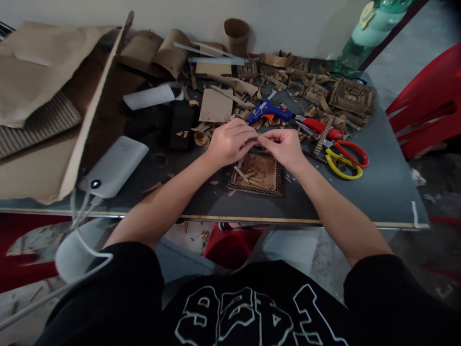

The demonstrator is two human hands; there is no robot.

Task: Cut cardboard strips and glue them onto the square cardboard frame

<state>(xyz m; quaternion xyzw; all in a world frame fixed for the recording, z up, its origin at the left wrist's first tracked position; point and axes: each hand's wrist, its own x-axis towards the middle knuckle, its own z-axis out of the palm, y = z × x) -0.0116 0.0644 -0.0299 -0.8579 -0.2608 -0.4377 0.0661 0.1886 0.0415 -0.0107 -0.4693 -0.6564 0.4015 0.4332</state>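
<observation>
My left hand (230, 142) and my right hand (285, 148) meet above a small square cardboard tray (279, 181) with corrugated walls. Between their pinched fingertips runs a thin, dark-edged cardboard strip (251, 140), partly hidden by the fingers. Several loose cardboard strips (248, 174) lie inside the tray. Just beyond the hands rests a blue glue gun (268, 111) with an orange trigger. To the right of my right hand are red-handled pliers (322, 127) and scissors (345, 161) with one red and one yellow handle loop.
Cardboard scraps and small corrugated pieces (351, 96) cover the back of the table. On the left stand a white power bank (117, 166) with cables and an upright cardboard sheet (97, 101). A green bottle (370, 38) stands back right, near a red chair (428, 96).
</observation>
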